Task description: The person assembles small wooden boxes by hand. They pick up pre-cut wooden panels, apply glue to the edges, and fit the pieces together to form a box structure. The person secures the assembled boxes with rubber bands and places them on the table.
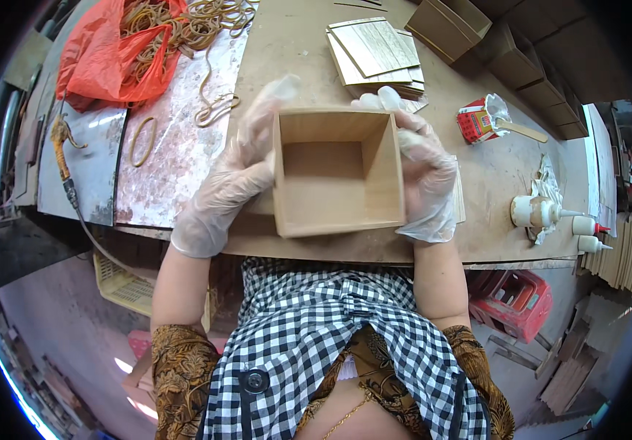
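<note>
Between my two gloved hands is an open wooden box (324, 180), its hollow inside facing me, tilted above the near edge of the table. My left hand (239, 172) presses against the box's left side, thumb at the wall and fingers stretched up past the far corner. On the opposite side my right hand (426, 172) grips the right wall, with fingertips reaching over the far edge. Both hands wear thin clear plastic gloves. Just beyond the box lies a stack of thin wooden panels (374, 48). Another pale panel (459, 194) shows partly behind my right hand.
A red plastic bag (110, 59) of rubber bands (147, 44) lies far left, near a loose band (143, 142) and a corded tool (63, 147). At right are a carton with a stick (481, 119), glue bottles (539, 211) and assembled boxes (448, 29). A red stool (514, 304) stands below.
</note>
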Motion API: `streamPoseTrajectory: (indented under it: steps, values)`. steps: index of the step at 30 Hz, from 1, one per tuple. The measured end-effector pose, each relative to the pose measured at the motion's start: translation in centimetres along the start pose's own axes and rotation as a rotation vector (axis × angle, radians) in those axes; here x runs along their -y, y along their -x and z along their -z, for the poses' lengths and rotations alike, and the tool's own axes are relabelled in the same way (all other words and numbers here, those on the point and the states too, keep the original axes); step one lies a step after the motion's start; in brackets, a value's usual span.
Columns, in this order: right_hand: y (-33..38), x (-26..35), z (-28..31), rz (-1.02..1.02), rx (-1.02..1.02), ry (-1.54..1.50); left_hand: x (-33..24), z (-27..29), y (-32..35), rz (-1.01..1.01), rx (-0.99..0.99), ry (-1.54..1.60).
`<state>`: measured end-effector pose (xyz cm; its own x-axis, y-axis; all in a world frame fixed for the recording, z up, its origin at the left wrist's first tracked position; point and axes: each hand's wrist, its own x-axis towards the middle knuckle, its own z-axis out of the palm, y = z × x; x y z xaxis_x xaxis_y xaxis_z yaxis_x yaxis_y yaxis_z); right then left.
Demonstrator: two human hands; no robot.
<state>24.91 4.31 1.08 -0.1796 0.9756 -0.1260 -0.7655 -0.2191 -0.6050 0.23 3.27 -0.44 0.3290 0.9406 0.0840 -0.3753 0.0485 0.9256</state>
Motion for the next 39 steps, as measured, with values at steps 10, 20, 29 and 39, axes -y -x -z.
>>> streamPoseTrajectory:
  steps: [10,20,29,39]
  values:
    - [3.5,-0.1,-2.0,0.661,0.072,1.404,-1.2,-1.3,-0.2,0.004,-0.334,-0.43]
    - [1.9,-0.1,-1.3,0.439,0.117,0.755,-0.6,-4.1,-1.4,-0.067,-0.252,0.331]
    - [2.1,-2.7,-1.8,0.37,0.148,0.659,-0.8,-5.3,-0.5,-0.11,-0.138,-0.18]
    - [2.3,-2.3,-1.9,0.35,0.212,0.592,-0.4,-5.3,-0.2,-0.088,-0.139,-0.151]
